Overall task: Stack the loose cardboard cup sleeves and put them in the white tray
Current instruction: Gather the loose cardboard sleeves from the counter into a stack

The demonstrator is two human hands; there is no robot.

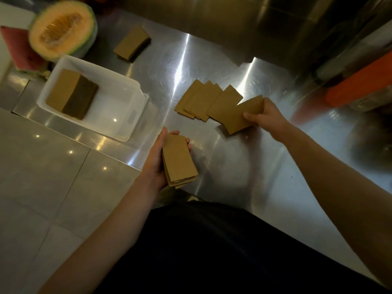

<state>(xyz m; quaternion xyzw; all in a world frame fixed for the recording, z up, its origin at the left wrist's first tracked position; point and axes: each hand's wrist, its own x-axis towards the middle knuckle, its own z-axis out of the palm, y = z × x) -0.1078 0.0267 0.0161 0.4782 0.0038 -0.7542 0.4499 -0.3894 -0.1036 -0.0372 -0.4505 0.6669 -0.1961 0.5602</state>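
Note:
My left hand [156, 158] holds a small stack of flat brown cup sleeves [179, 161] above the near edge of the steel table. My right hand [266, 116] grips one sleeve [241, 115] at the right end of a fanned row of loose sleeves [203, 100] lying on the table. The white tray [125, 96] sits to the left and holds a thick pile of sleeves [71, 94]. Another pile of sleeves [131, 43] lies further back on the table.
A halved melon [61, 28] and a watermelon slice [19, 49] lie behind the tray at the far left. An orange object [360, 85] stands at the right edge. The steel table [222, 166] ends at tiled floor [53, 166] on the left.

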